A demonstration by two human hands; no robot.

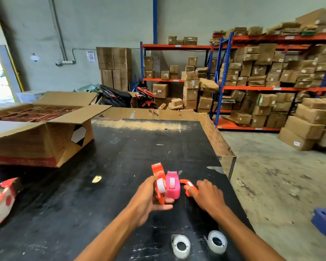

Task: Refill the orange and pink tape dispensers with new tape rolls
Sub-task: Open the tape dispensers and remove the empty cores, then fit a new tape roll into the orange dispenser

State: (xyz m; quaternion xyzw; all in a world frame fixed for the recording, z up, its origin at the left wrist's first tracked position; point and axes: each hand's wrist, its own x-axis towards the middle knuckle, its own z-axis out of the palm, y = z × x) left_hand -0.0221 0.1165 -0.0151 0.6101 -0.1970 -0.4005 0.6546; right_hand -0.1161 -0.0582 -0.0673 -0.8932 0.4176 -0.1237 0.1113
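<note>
The pink dispenser (172,185) stands upright on the black table (120,166), and it is the landmark for all other places here. Its roll shows white in the middle of its body.

Just left of the pink dispenser, touching it, is the orange dispenser (158,178), opened, with a white roll (161,186) sitting in it. The left hand (149,198) grasps this orange dispenser: the thumb lies on the roll side and the fingers curl under the lower end of the orange body.

Just right of the pink dispenser lies the orange cover (189,187), a curved piece apart from the orange body. The right hand (210,196) rests on it with the fingers bent over its right part; if the fingers really clamp it or only touch it, I cannot tell.

Nearer to the camera than the pink dispenser, between the two forearms and to the right, lie two rolls (181,245) on the table, both clear-white with an open core, near each other but not touching.

Far left of the pink dispenser, at the table edge, lies a big red dispenser (2,198). Behind and left of the pink dispenser stands an open box (45,136) of cardboard on the table. Far behind it are shelves (271,87) full of cartons
</note>
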